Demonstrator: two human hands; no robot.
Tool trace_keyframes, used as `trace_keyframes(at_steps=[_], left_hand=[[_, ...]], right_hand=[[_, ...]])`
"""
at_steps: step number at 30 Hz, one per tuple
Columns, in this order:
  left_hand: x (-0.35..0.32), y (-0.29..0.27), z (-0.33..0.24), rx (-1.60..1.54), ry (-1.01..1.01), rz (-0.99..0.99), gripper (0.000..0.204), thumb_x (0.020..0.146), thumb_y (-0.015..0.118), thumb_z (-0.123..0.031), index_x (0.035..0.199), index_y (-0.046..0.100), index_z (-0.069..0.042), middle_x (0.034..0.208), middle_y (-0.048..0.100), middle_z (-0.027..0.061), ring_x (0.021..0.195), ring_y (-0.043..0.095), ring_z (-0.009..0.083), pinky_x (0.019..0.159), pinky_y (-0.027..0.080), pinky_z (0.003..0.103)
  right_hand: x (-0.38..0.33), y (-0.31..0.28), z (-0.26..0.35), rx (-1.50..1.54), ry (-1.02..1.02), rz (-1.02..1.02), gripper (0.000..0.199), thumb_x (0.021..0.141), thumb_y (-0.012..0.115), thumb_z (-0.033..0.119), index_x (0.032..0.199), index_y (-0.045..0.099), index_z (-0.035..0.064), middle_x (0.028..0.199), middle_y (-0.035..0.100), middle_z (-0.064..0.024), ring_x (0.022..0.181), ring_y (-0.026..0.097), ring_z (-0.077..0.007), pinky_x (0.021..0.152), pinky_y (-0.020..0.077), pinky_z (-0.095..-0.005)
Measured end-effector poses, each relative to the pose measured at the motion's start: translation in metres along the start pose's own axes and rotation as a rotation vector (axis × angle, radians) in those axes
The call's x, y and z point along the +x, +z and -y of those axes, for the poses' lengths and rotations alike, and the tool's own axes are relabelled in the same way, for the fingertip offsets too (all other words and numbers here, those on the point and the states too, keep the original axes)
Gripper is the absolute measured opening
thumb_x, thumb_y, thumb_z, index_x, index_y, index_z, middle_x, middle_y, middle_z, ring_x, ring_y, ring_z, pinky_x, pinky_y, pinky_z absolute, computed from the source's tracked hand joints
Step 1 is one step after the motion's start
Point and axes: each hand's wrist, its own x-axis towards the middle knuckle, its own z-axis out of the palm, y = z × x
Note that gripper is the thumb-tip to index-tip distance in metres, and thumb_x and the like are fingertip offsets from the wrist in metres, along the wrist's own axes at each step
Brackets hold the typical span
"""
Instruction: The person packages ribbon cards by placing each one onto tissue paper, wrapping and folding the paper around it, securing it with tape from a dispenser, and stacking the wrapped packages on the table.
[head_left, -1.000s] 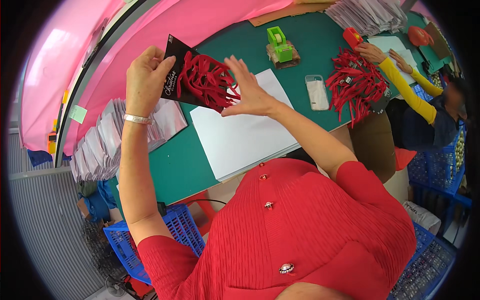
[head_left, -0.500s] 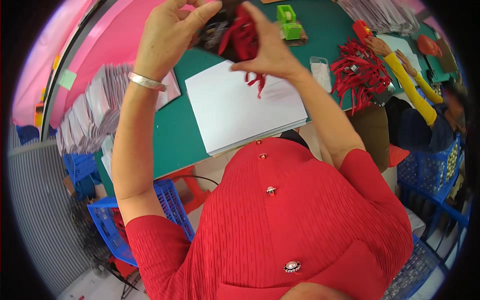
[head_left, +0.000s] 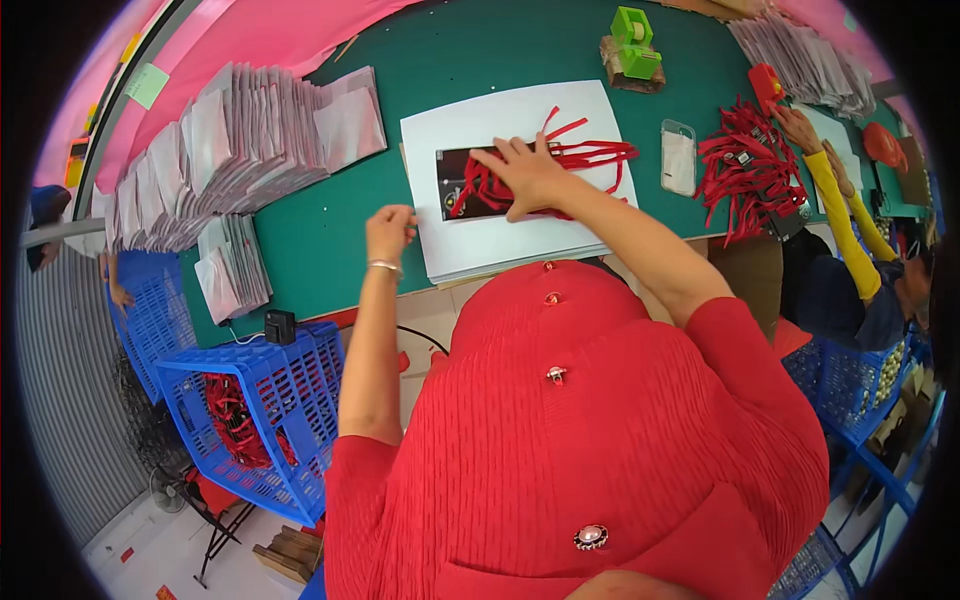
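My right hand (head_left: 530, 178) lies with spread fingers on red ribbons (head_left: 600, 152) and a dark rectangular card (head_left: 452, 168). The card rests flat on a stack of white paper (head_left: 470, 245), and the ribbon ends trail off to its right. Part of the card is hidden beneath the ribbons and my palm. Just off the left edge of the paper, my left hand (head_left: 390, 235) is closed with its fingertips together. Whether anything small is pinched there cannot be made out.
Pale packets (head_left: 255, 140) stand in rows on the green table (head_left: 440, 50). Toward the right are a green tape dispenser (head_left: 636, 45), a clear case (head_left: 678, 158) and a heap of red ribbons (head_left: 745, 165), near a co-worker's yellow sleeves (head_left: 835, 215). A blue basket (head_left: 300, 375) stands below left.
The dark card and ribbons, earlier held up between both hands, now lie on the paper. My left hand has come away toward me; my right hand has lowered and flattened onto the ribbons.
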Motion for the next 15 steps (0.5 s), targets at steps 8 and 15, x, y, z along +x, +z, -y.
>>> trace_keyframes(at_steps=[8, 15], left_hand=[[0.039, 0.02, 0.021, 0.164, 0.172, -0.15, 0.024, 0.085, 0.062, -0.021, 0.075, 0.07, -0.001, 0.062, 0.061, 0.0033, 0.057, 0.053, 0.0102, 0.051, 0.04, 0.027], [0.063, 0.024, 0.053, 0.62, 0.598, -0.203, 0.026, 0.08, 0.066, -0.028, 0.074, 0.071, -0.003, 0.071, 0.066, 0.0143, 0.063, 0.063, 0.0221, 0.061, 0.049, 0.037]], right_hand=[[0.054, -0.004, 0.034, -0.18, 0.022, 0.167, 0.116, 0.051, 0.082, 0.039, 0.149, 0.023, 0.0177, 0.141, 0.035, -0.0257, 0.13, 0.035, -0.0396, 0.1, 0.0199, -0.0721], [0.057, -0.009, 0.044, -0.074, 0.013, 0.103, 0.122, 0.042, 0.089, 0.033, 0.146, 0.026, 0.023, 0.146, 0.032, -0.0203, 0.136, 0.03, -0.0364, 0.102, 0.0237, -0.0699]])
